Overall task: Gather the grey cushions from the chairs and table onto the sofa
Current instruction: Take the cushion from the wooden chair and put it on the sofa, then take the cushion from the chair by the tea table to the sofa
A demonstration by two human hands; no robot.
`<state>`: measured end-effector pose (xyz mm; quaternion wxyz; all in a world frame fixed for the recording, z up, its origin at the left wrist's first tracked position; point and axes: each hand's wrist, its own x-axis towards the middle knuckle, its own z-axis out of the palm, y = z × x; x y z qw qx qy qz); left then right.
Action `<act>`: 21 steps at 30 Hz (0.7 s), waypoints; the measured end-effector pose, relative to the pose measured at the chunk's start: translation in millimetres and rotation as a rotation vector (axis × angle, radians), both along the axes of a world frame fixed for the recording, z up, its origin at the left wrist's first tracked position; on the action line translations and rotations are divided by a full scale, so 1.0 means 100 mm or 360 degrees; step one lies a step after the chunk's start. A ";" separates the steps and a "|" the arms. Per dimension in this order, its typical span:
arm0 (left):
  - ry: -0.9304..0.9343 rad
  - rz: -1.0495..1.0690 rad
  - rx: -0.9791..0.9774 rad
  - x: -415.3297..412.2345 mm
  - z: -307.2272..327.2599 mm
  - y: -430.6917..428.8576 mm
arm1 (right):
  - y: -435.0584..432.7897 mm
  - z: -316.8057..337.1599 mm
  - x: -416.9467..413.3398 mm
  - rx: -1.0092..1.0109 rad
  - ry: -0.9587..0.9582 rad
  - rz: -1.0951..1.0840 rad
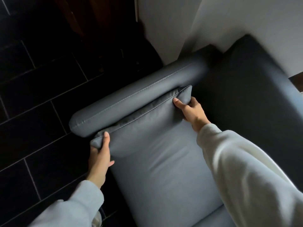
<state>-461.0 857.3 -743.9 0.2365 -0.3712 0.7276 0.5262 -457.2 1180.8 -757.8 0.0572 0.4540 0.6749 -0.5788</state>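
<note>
Against sofa armrest (136, 97): both hands grip cushion (157, 154) corners.

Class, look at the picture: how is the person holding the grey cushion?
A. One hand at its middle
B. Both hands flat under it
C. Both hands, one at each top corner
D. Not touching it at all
C: the left hand pinches one top corner of the cushion and the right hand grips the other, beside the armrest.
</note>
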 end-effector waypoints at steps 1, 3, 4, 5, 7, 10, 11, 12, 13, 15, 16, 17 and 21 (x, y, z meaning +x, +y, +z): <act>-0.0019 -0.0011 -0.0017 -0.03 -0.01 0.02 | 0.00 0.00 -0.02 0.0007 -0.0007 0.0007; -0.0043 -0.0034 -0.0013 -0.07 -0.01 0.01 | -0.02 0.04 -0.03 0.0015 -0.0026 0.0001; -0.0062 -0.0068 -0.0014 -0.08 0.02 -0.03 | -0.05 0.08 -0.01 0.0028 -0.0063 0.0010; -0.0082 -0.0129 -0.0028 -0.07 0.05 -0.10 | -0.11 0.14 0.02 0.0057 -0.0129 0.0038; -0.0098 -0.0279 -0.0110 -0.05 0.16 -0.27 | -0.31 0.30 0.09 0.0182 -0.0277 0.0127; -0.0103 -0.0452 -0.0249 -0.06 0.45 -0.53 | -0.75 0.67 0.15 0.0472 -0.0418 0.0381; -0.0095 -0.0496 -0.0278 -0.09 0.59 -0.62 | -0.91 0.82 0.13 0.0562 -0.0444 0.0508; -0.0071 -0.0557 -0.0311 -0.14 0.74 -0.71 | -1.07 0.98 0.10 0.0654 -0.0456 0.0642; -0.0034 -0.0646 -0.0355 -0.18 0.92 -0.81 | -1.24 1.15 0.04 0.0740 -0.0459 0.0784; 0.0061 -0.0838 -0.0501 -0.25 1.31 -1.06 | -1.57 1.51 -0.12 0.0887 -0.0429 0.1064; 0.0110 -0.0921 -0.0587 -0.31 1.56 -1.23 | -1.78 1.75 -0.24 0.0951 -0.0398 0.1178; 0.0132 -0.1014 -0.0672 -0.37 1.75 -1.37 | -1.95 1.93 -0.35 0.1000 -0.0376 0.1276; 0.0225 -0.1286 -0.1099 -0.73 2.53 -2.11 | -2.80 2.81 -0.79 0.1186 -0.0245 0.1613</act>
